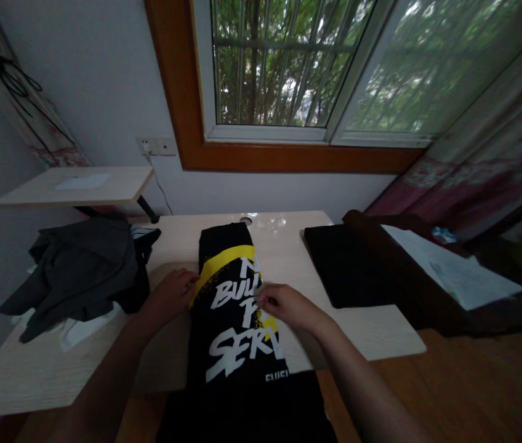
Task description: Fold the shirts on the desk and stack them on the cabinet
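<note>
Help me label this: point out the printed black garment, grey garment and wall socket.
Printed black garment (231, 317): head view, on its lettered front.
Grey garment (88, 255): head view, crumpled top.
Wall socket (156, 146): head view, faceplate.

Widest passage lies over the bare tabletop (286, 246) between the printed black garment (228, 314) and the flat black item (330, 264), the right hand (286, 304) blocking its near side, while leftward the dark clothes heap (90, 258) crowds the left forearm (136, 332), a raised shelf (34, 191) standing behind.
</note>
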`<state>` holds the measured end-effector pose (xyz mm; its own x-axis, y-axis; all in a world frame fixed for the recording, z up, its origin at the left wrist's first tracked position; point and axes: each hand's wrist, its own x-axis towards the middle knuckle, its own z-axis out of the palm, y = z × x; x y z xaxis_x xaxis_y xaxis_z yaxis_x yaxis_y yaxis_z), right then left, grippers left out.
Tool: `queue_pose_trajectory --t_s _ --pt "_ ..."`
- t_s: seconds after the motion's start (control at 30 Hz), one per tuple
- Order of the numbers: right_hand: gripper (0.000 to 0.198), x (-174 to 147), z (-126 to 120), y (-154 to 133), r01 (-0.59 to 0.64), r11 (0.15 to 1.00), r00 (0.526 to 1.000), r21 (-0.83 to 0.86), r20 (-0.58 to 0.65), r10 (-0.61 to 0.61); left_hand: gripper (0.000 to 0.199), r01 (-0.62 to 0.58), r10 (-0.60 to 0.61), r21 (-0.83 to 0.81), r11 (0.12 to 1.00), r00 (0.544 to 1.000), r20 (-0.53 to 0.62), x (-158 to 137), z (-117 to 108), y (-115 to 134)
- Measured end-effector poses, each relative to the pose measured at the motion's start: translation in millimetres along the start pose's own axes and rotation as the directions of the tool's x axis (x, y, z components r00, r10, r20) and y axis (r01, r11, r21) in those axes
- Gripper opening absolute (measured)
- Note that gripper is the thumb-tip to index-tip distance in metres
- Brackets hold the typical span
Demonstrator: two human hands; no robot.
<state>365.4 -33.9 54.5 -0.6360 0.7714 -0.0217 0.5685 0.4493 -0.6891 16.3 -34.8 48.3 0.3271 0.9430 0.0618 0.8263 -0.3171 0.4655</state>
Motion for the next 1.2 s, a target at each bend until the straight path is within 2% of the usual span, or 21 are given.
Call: queue_pose_trajectory --t_s 0.07,0.13,0.27,0.4,0.53,0.63,0.73,0.87,0.93,1.03,1.13,1.2 --pt "0.014 9 7 -4 0.046 0.997 0.990 -0.066 -0.130 -0.054 0.038 -0.141 0.148 0.103 0.985 0.987 -0.062 13 11 -1" --pt "0.021 17 16 -7 0.088 0.989 0.973 -0.118 -0.202 -0.111 0.045 -0.211 0.220 0.179 0.961 0.975 -0.032 27 25 -1" --pt "0.038 24 35 -6 0.126 0.967 0.967 -0.220 -0.189 -0.169 0.055 -0.137 0.135 0.324 0.936 0.990 0.030 60 47 -7" --pt "0.048 20 44 -6 0.081 0.946 0.980 -0.313 -0.146 -0.132 0.057 -0.049 0.049 0.379 0.924 0.999 0.010 95 51 -21" --pt "0.051 20 44 -9 0.028 0.927 0.987 -0.373 -0.136 -0.084 0.058 -0.005 0.023 0.389 0.921 0.999 -0.039 121 49 -32" --pt "0.045 31 41 -11 -0.005 0.913 0.985 -0.407 -0.159 -0.065 0.057 -0.018 0.041 0.388 0.921 0.998 -0.051 130 50 -34" --pt "0.041 56 39 -8 0.001 0.905 0.966 -0.425 -0.232 -0.110 0.057 -0.034 0.065 0.392 0.919 0.996 -0.065 131 51 -35" --pt "0.043 108 41 6 0.030 0.887 0.933 -0.462 -0.305 -0.190 0.057 -0.045 0.081 0.402 0.915 0.994 -0.072 129 53 -37" --pt "0.047 135 42 15 0.025 0.875 0.941 -0.483 -0.284 -0.184 0.057 -0.050 0.087 0.406 0.912 0.993 -0.074 129 53 -39" --pt "0.055 165 39 28 0.049 0.852 0.969 -0.521 -0.182 -0.167 0.057 -0.055 0.091 0.407 0.912 0.993 -0.071 130 54 -42" --pt "0.062 183 28 41 0.025 0.848 0.986 -0.530 -0.129 -0.110 0.057 -0.049 0.081 0.404 0.913 0.995 -0.063 132 54 -44" --pt "0.067 189 17 49 -0.032 0.848 0.992 -0.528 -0.120 -0.037 0.058 -0.044 0.072 0.402 0.915 0.996 -0.056 133 53 -45"
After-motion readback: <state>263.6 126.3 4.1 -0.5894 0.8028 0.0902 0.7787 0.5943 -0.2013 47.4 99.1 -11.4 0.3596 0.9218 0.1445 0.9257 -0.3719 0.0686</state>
